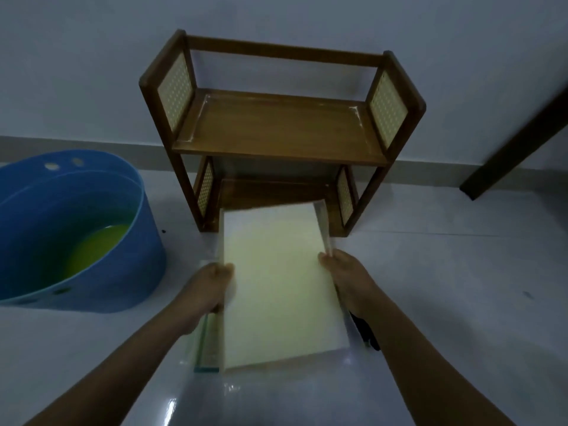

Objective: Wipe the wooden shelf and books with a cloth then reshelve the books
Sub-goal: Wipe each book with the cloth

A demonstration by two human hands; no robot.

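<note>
Dim light, view blurred in places. A stack of pale cream-covered books [276,281], flat and rectangular, is held low over the glossy white floor [445,302] just in front of the small two-tier brown wooden shelf with woven cane side panels [276,130]. Left hand [212,287] grips the stack's left edge, thumb on the top cover; right hand [344,278] grips the right edge likewise. Two-sided grasp presumably keeps the several books squared together; a thinner teal-edged volume [206,345] shows under the top one. The stack's far end points at the lower tier opening, so reshelving there looks like the step in hand. Both tiers appear bare; upper board shows a sheen, possibly damp. Round blue plastic tub [76,235] stands at left, yellow-green cloth [101,244] lying inside, set aside.
</note>
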